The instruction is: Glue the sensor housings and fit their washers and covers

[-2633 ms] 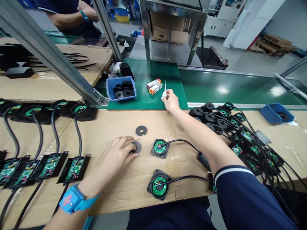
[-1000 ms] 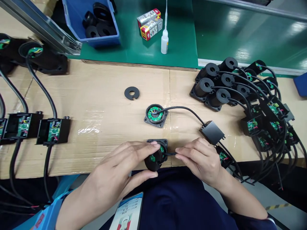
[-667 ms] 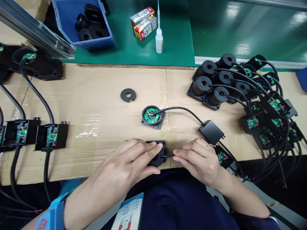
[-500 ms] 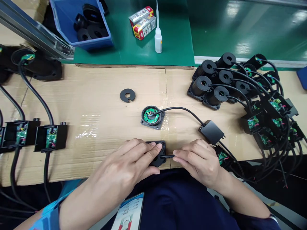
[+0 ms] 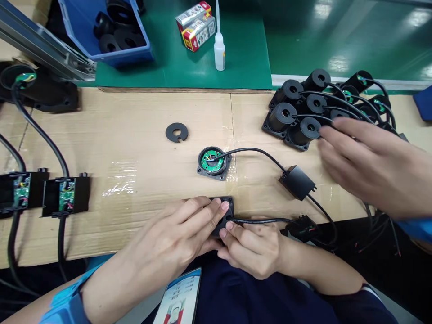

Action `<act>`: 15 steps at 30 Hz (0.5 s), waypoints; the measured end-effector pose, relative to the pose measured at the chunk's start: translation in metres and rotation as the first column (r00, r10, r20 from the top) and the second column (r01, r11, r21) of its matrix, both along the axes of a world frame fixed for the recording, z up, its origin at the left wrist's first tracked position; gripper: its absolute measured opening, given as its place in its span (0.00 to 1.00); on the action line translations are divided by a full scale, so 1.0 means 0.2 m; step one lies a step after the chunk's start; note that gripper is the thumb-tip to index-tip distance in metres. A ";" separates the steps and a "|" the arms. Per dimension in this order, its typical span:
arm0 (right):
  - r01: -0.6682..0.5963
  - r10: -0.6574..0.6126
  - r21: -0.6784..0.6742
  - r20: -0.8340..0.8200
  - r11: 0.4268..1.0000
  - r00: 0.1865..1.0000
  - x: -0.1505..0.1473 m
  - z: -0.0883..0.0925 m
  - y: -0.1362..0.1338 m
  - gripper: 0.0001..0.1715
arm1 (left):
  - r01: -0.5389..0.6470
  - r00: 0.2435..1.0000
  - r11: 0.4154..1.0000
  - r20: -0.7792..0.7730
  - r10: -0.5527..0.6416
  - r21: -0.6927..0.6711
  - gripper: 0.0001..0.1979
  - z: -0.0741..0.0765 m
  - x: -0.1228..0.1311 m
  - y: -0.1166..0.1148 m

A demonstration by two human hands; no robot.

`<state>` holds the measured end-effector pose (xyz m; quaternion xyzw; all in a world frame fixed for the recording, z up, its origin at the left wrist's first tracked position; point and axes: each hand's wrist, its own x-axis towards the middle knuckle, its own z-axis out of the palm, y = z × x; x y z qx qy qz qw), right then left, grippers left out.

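Note:
My left hand point(image 5: 184, 231) lies over a black housing point(image 5: 230, 204) with a square flange at the table's front edge. Its fingers press on the housing's top and hide most of it. From the right side, my right hand point(image 5: 253, 245) has its fingertips closed at the housing's edge, right where a black cable point(image 5: 263, 221) comes out. That cable passes over the right hand to an open box with a circuit board point(image 5: 305, 227). Just beyond my hands sits a similar housing point(image 5: 214, 163), its green board and wires facing up, cabled to a black box point(image 5: 297, 182).
A slotted black ring point(image 5: 177, 132) lies farther back. A co-worker's blurred hand point(image 5: 367, 162) reaches in at right beside several cabled black cylinders point(image 5: 282, 117). More open boxes point(image 5: 66, 196) stand left. Behind are a blue bin point(image 5: 124, 56), small cartons point(image 5: 198, 32) and a dropper bottle point(image 5: 219, 54).
My right hand has slid left along the cable to the housing. A co-worker's hand has come in from the right over the cylinders. My left hand stays on the housing.

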<state>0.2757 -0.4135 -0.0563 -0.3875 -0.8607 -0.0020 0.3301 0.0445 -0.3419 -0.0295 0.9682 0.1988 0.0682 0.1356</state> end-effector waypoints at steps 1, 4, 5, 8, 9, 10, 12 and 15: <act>0.000 0.001 -0.020 0.042 1.000 0.999 0.00 0.01 0.00 0.12 | -0.009 1.000 1.000 0.003 0.009 0.000 0.25 -0.01 0.00 0.00; -0.006 0.007 -0.020 0.055 1.000 0.998 0.01 0.01 0.02 0.15 | -0.043 0.994 0.998 0.098 0.046 -0.038 0.34 -0.04 0.00 0.01; -0.013 0.013 -0.011 0.023 1.000 1.000 0.01 0.01 0.03 0.15 | -0.048 0.988 0.997 0.146 0.055 -0.053 0.37 -0.06 0.00 0.01; -0.055 0.057 0.017 -0.079 0.998 0.995 0.01 -0.01 0.05 0.14 | -0.080 0.961 0.994 0.258 0.096 -0.071 0.40 -0.12 0.01 -0.01; -0.071 0.071 0.012 -0.094 0.997 0.993 0.01 -0.01 0.05 0.13 | -0.107 0.951 0.991 0.283 0.124 -0.077 0.39 -0.14 0.01 -0.03; -0.084 0.083 -0.005 -0.104 0.996 0.991 0.01 -0.01 0.05 0.13 | -0.140 0.936 0.986 0.312 0.162 -0.091 0.36 -0.16 0.01 -0.05; -0.111 0.104 -0.056 -0.109 0.992 0.989 0.02 0.02 0.06 0.12 | -0.222 0.883 0.963 0.386 0.266 -0.155 0.26 -0.19 0.02 -0.09; -0.083 0.053 -0.194 -0.157 0.977 0.986 0.06 0.07 0.15 0.21 | -0.315 0.795 0.876 0.403 0.454 -0.366 0.19 -0.20 0.04 -0.15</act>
